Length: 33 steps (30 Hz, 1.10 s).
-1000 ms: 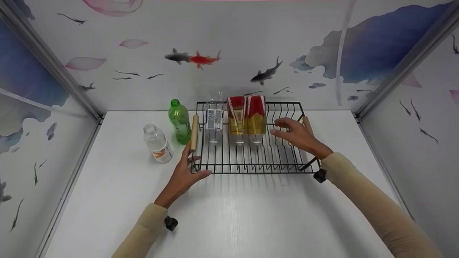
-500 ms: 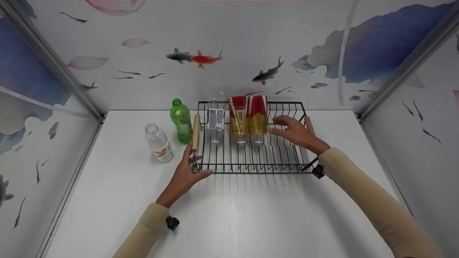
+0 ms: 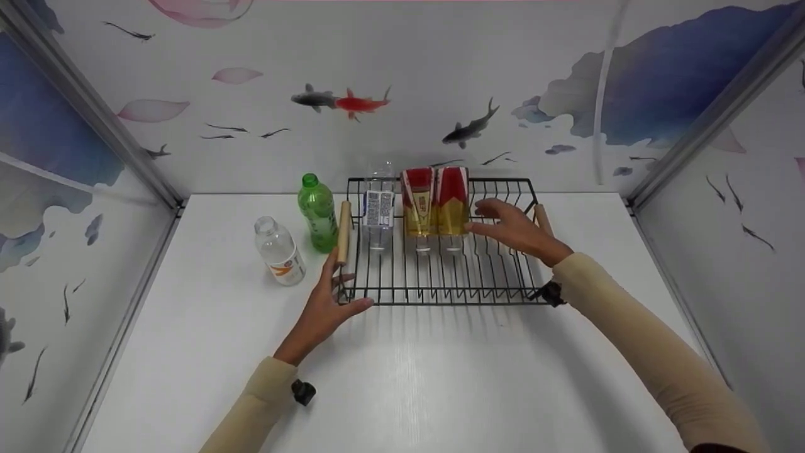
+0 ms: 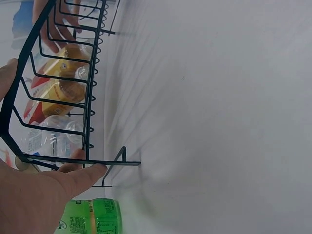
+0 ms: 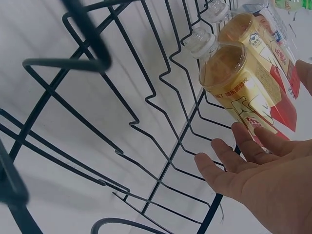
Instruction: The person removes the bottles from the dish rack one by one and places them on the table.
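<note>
My left hand (image 3: pixel 324 314) holds the front left corner of the black wire dish rack (image 3: pixel 440 296), thumb in front and fingers at the side near the wooden handle (image 3: pixel 344 233). In the left wrist view, its fingertips (image 4: pixel 95 173) reach round the lower frame. Two bottles with red and yellow labels lean side by side in the rack, necks toward me. My right hand (image 3: pixel 512 226) is at the right-hand bottle (image 3: pixel 451 201), fingers loosely extended. In the right wrist view the fingertips (image 5: pixel 239 131) meet that bottle's label. Left of the pair, a clear bottle (image 3: pixel 378 211) with a white label lies in the rack.
Left of the rack, a green bottle (image 3: pixel 319 217) and a clear bottle (image 3: pixel 281 255) with an orange mark stand on the white table (image 3: pixel 402 377). The rack's other wooden handle (image 3: pixel 543 219) is at the right. A patterned wall (image 3: pixel 402 63) rises close behind.
My right hand has shifted slightly left, up to the right-hand red and yellow bottle. The left hand stays at the rack's corner, and the bottles keep their places.
</note>
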Tool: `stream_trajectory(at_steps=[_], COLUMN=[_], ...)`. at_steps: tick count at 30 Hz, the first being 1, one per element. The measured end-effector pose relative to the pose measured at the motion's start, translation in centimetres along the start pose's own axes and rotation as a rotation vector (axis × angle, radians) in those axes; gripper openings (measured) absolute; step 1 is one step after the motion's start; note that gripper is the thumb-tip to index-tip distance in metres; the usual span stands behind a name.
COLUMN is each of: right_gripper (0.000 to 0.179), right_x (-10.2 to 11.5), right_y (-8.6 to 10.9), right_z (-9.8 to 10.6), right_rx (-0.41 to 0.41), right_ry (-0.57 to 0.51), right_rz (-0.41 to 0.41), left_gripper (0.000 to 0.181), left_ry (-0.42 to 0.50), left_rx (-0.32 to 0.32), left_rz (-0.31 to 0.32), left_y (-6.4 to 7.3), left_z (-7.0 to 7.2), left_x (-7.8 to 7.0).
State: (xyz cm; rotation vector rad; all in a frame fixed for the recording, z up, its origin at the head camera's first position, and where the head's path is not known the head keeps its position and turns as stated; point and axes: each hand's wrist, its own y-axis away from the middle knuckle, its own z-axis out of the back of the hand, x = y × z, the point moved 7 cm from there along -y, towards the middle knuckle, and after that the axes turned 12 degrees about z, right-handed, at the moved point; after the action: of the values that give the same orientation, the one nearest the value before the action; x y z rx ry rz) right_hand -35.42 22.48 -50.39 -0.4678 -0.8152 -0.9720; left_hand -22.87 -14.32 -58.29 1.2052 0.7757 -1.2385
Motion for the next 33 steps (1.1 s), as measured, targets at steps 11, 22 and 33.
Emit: stream_trajectory(at_steps=[11,22,33], right_gripper=[0.089,0.084,0.081], right_x=[-0.6,-1.2,-1.2], right_y=[-1.0,-2.6,-3.6], right_z=[-0.4,-0.6,-1.4], right_rx=[0.026,0.041,0.067], right_ry=[-0.02,-0.019,-0.03], right_rz=[0.032,0.048,0.054], left_gripper=[0.129,0.129,0.128], left_ry=[0.003,0.007,0.019], left_rx=[0.008,0.002,0.002], left_rz=[-0.016,-0.013,-0.024], left_y=[0.1,0.1,0.0], left_z=[-0.2,0.1,0.0], left_x=[-0.1,0.0,0.3])
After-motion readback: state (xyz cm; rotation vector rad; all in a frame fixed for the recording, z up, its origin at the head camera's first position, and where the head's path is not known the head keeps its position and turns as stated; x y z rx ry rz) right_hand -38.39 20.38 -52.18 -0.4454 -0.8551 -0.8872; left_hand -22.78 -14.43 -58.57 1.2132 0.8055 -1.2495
